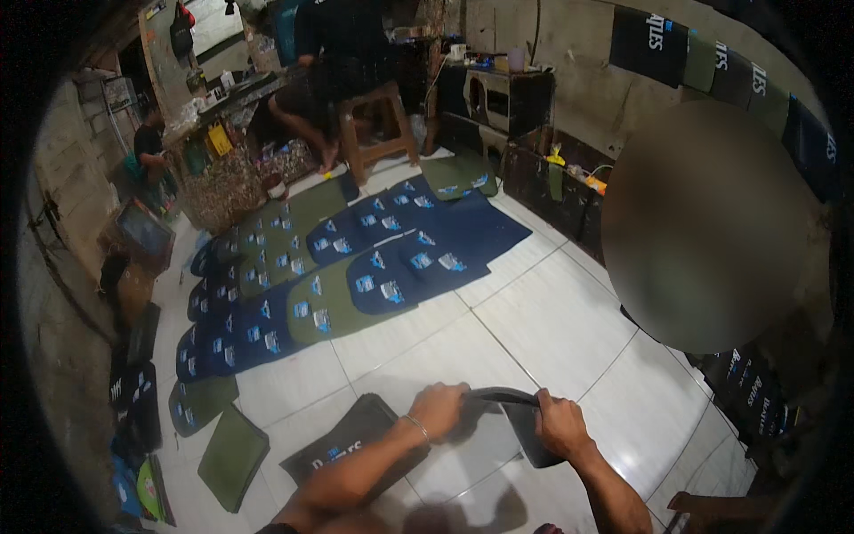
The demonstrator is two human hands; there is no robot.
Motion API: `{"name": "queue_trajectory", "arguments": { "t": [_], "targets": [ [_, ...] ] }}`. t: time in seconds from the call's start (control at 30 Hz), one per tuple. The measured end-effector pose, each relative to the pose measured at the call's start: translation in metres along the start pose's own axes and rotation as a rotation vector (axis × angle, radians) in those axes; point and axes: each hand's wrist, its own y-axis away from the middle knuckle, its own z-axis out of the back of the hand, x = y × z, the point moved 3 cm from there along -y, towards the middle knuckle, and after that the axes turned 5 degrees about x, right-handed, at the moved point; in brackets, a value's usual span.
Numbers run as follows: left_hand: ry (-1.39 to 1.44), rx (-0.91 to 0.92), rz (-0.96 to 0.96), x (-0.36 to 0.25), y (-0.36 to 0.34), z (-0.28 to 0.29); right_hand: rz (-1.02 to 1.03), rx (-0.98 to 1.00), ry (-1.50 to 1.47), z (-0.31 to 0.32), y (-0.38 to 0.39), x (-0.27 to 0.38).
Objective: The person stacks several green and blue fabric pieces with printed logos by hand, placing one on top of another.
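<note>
The left hand (439, 411) clasps the dark sheet's (500, 395) left end, the right hand (562, 429) its right; it arches between them.

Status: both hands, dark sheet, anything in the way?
Left hand and right hand gripping the dark sheet. Sheet bowed between them. Printed dark panel on tiled floor, partly behind left forearm; nothing seen blocking either hand.
</note>
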Motion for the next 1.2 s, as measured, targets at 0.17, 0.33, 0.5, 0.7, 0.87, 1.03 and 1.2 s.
{"name": "queue_trajectory", "arguments": {
  "t": [0.17, 0.33, 0.5, 0.7, 0.87, 1.03, 1.2],
  "targets": [
    [0.033, -0.006, 0.018, 0.009, 0.006, -0.034, -0.078, -0.087, 0.045, -0.013, 0.01, 0.008],
    [0.072, 0.052, -0.073, 0.02, -0.001, -0.031, 0.035, -0.087, -0.069, -0.009, -0.001, 0.006],
    [0.085, 0.036, -0.014, 0.004, 0.004, -0.028, -0.063, -0.142, -0.092, -0.013, 0.001, 0.004],
    [0.033, 0.173, -0.026, 0.017, -0.002, -0.038, -0.031, 0.017, -0.052, -0.023, -0.004, 0.001],
    [0.084, 0.05, -0.007, 0.007, 0.015, -0.039, -0.12, 0.061, -0.034, -0.021, 0.008, 0.005],
    [0.127, 0.011, -0.053, 0.025, 0.003, -0.055, 0.007, 0.089, 0.011, -0.026, -0.01, -0.003],
    [0.89, 0.194, 0.1, 0.046, -0.017, -0.076, 0.249, 0.133, 0.376, 0.027, -0.076, 0.019]
  ]
}}
